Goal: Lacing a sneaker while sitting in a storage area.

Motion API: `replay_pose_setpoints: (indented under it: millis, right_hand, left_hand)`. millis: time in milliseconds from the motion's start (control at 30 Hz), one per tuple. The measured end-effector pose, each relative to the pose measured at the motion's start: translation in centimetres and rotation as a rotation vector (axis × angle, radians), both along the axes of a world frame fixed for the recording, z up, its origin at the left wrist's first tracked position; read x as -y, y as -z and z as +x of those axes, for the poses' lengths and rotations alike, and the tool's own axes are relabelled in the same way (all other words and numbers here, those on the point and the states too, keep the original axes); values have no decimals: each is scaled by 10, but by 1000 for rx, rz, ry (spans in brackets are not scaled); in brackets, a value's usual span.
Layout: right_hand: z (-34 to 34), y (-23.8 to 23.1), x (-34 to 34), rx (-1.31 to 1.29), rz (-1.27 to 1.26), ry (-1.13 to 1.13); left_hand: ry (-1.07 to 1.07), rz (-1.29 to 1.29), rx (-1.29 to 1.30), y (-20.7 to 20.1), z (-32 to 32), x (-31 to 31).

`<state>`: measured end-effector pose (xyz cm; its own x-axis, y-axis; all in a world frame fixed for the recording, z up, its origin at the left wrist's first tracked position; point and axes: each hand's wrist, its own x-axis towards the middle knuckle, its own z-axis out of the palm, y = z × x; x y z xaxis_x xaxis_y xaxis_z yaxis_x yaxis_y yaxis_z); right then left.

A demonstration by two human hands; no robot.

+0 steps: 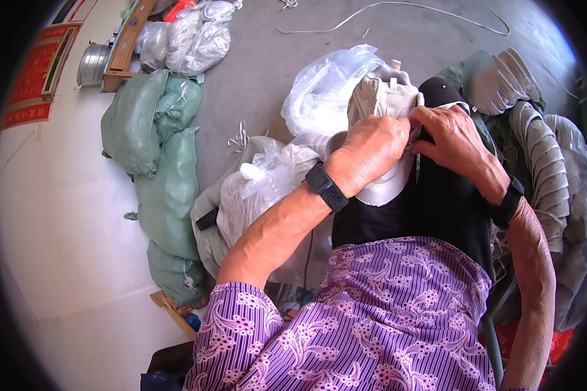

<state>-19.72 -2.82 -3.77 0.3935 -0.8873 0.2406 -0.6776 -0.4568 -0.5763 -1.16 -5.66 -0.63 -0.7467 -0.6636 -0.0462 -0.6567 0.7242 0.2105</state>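
Both hands working one pale beige shoe upper (399,99), which is lying over the black trousers (375,225) on the lap, whitish toe end pointing back toward the wearer. Left hand (376,146) is curling shut over the upper, clamping it near the middle. Right hand (456,137) is meeting it at the right edge, thumb and fingers bending in; can't tell if it's actually pinching anything, contact spot too small. Fingertips of both hands are sitting nearly together. Black wristband (326,187) is circling the left wrist. Nested stack of similar uppers (546,159) is lying off to the right. Clear plastic bag (319,85) is resting just beyond left; green sacks (173,189) are lining the floor (261,45) further left.
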Motion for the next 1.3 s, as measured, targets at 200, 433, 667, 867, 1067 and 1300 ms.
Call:
replay_pose_setpoints:
  millis: [200, 433, 667, 867, 1067, 1300]
  right_hand:
    - [0, 1, -1, -12, 14, 4]
    - [0, 6, -7, -41, -69, -23]
    - [-9, -16, 2, 240, 495, -23]
    - [1, -8, 6, 525, 445, -13]
    - [0, -19, 12, 796, 638, 56]
    - [-4, -40, 23, 1085, 617, 40]
  left_hand:
    - [9, -63, 24, 1, -1, 1]
    - [-145, -218, -128, -27, 28, 55]
    - [-300, 353, -624, -5, 14, 19]
    - [-451, 529, -752, 7, 17, 0]
    - [-409, 507, -763, 6, 19, -2]
    - [-270, 404, -662, 8, 26, -3]
